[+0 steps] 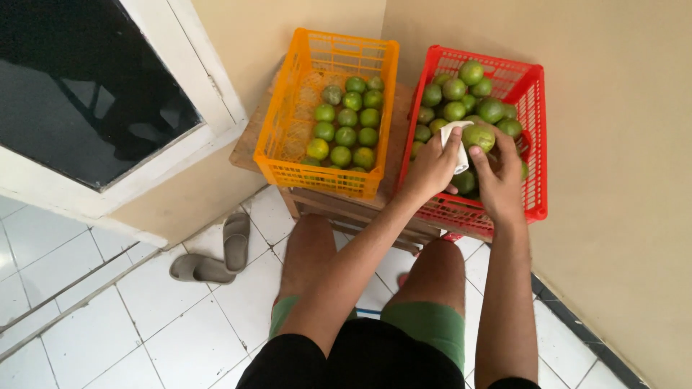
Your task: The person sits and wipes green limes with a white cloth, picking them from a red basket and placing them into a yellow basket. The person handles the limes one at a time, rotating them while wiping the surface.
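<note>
Head view, seated, looking down past bare knees. Right hand [499, 180] closed around a green lime [478, 136], fingers wrapped over its near side, held just above the red crate [537, 144]. Left hand [431, 169] pinched shut on a white cloth [454, 144], pressed against the left face of the same lime. Both hands touching at the fruit, over the near half of the red crate. Below and beyond the hands: more limes [461, 90] piled high, mostly green, some yellowish. Left of the left hand: orange crate [288, 130], partly filled with a lower layer of limes [346, 126]. Both crates side by side on a low wooden bench [324, 205], set into a wall corner. Further left and nearer than the hands: a pair of grey sandals [216, 256] on white floor tiles [144, 324], beside a dark glass door [79, 94]. Handling, as judged: lime light, firm, round, likely to roll and possibly slick where wiped; rind tough, hardly fragile, though bruised by a hard squeeze. Best hold: cupped in the palm with fingers spread round the widest part, leaving one face bare for the cloth. Cloth soft and limp, best gathered between thumb and fingertips.
</note>
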